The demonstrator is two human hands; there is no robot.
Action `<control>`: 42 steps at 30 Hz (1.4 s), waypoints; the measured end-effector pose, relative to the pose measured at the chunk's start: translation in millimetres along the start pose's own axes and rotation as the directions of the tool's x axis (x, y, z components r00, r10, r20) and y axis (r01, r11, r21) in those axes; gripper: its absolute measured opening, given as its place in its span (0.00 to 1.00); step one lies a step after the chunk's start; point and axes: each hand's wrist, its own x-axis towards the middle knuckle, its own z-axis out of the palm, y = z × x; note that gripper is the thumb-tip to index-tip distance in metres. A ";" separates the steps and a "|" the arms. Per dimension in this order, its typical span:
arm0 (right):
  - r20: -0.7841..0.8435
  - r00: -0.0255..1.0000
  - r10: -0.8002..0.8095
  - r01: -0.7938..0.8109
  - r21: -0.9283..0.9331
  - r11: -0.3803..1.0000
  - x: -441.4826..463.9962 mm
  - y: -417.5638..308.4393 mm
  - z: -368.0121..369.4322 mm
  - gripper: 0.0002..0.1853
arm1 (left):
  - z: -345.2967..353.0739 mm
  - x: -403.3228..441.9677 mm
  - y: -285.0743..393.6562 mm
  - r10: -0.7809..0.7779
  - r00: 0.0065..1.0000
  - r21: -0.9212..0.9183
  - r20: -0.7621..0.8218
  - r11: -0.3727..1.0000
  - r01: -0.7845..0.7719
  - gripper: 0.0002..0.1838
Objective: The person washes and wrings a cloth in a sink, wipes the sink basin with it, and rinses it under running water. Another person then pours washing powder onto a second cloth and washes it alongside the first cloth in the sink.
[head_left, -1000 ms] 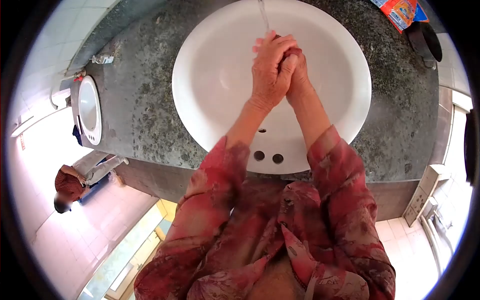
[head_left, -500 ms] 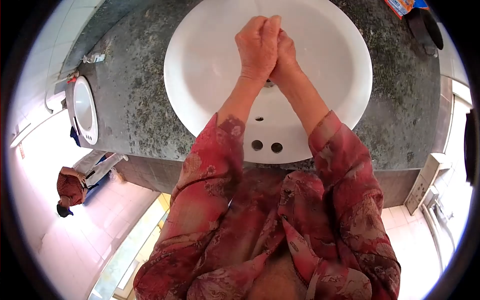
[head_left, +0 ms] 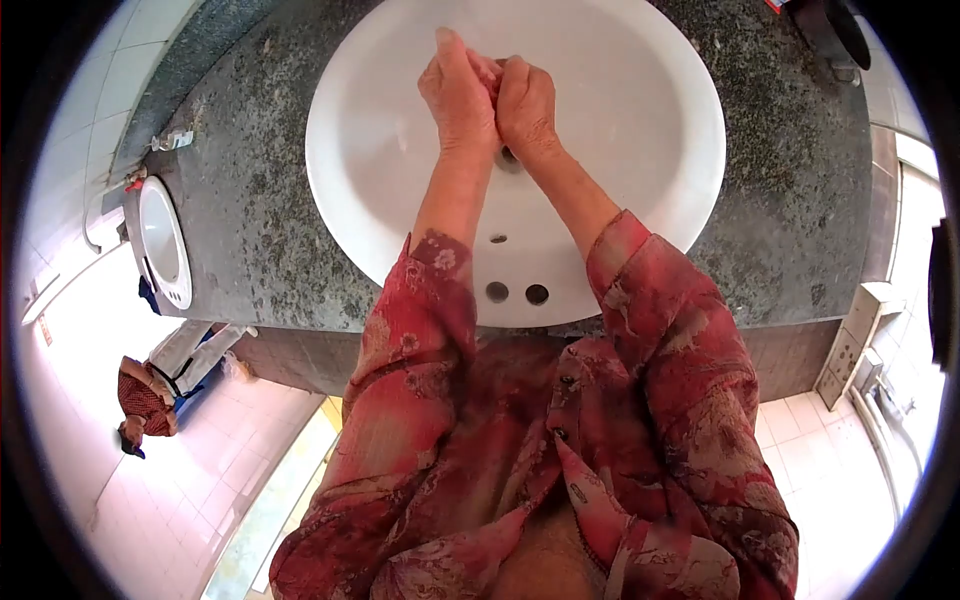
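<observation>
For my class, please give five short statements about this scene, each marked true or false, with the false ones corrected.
1. The left hand and right hand touch each other over the large white sink. True.
2. The person's sleeves are plain blue. False: the sleeves are red and patterned.
3. Two round holes sit side by side near the sink edge closest to the person. True.
4. The counter is pure white. False: the counter is grey with dark mottling.
5. Another white sink appears at the left. True.
</observation>
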 end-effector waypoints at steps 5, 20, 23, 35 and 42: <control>0.151 0.914 -0.377 0.400 -0.170 0.901 1.0 5.1 -16.9 0.18 | -22.8 19.0 -18.2 -0.365 0.931 -0.538 -0.030 0.791 0.293 0.26; 0.272 0.634 -0.724 0.657 -0.684 0.318 155.5 -57.4 -70.6 0.12 | 18.7 104.6 -0.6 0.159 0.954 0.164 0.255 0.965 -0.205 0.20; 0.501 0.605 -0.618 0.620 -0.784 -0.028 178.4 -39.3 -89.1 0.15 | 41.1 108.7 -25.6 0.513 0.750 0.721 0.417 0.315 -0.617 0.16; 0.358 0.852 -0.382 0.469 -0.846 0.254 37.2 -23.7 -221.5 0.18 | 90.9 -9.8 -58.0 0.193 0.629 0.509 0.753 0.434 -0.743 0.04; 0.123 0.964 -0.236 0.201 -0.919 0.339 -95.7 -4.7 -206.6 0.24 | 41.4 -79.9 -58.8 0.038 0.494 0.362 0.869 0.631 -0.686 0.10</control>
